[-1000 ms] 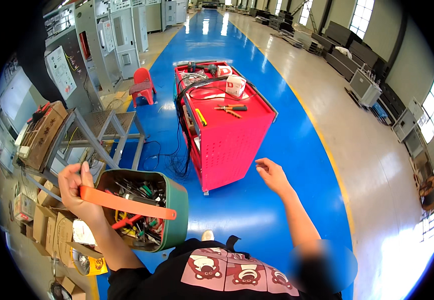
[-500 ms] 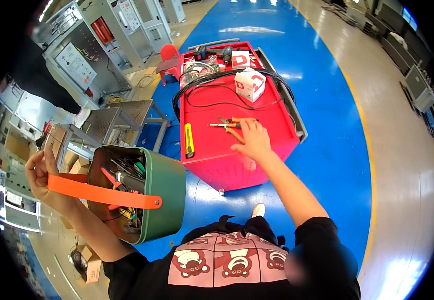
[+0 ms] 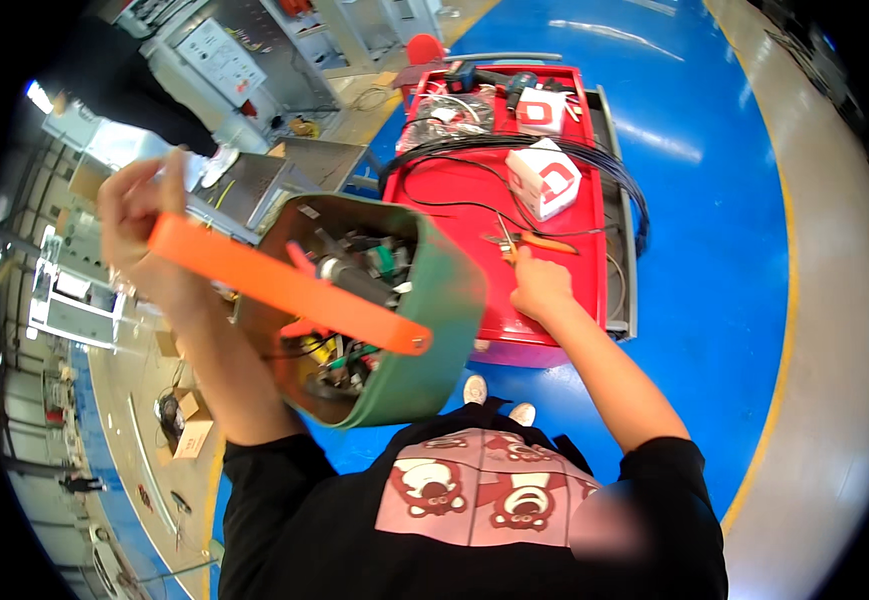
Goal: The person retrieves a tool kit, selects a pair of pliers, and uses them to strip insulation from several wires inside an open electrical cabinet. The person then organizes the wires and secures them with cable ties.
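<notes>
“Two edges of the red tool trolley (image 3: 454, 232) show close to the right hand (image 3: 542, 290): the near rim at about seven o'clock, just beside it, and the side rim at three, a little apart.”

“And free room?”

“Past the side rim at three, a broad stretch of blue floor (image 3: 709, 250). On the trolley top, bare red surface lies toward ten. At nine, the green bucket (image 3: 446, 300) overlaps the trolley's near left corner in view; I can't tell whether they touch.”

“Farther up?”

“A white carton (image 3: 544, 180) stands at twelve. Behind it a black cable bundle (image 3: 619, 175) runs across and bends over the side rim around two.”

“Where are the orange-handled pliers (image 3: 548, 243)?”

“On the trolley top, right at the fingertips: one handle meets them, the other lies at twelve, the metal end at eleven.”

“Are those fingers gripping?”

“They're bent against the near handle; I can't tell if they have hold of it.”

“And the left hand (image 3: 144, 220)?”

“At ten from the bucket, blurred, fingers partly curled by the upper bend of the orange strap handle (image 3: 284, 285). Whether they close round it, I can't tell.”
</notes>
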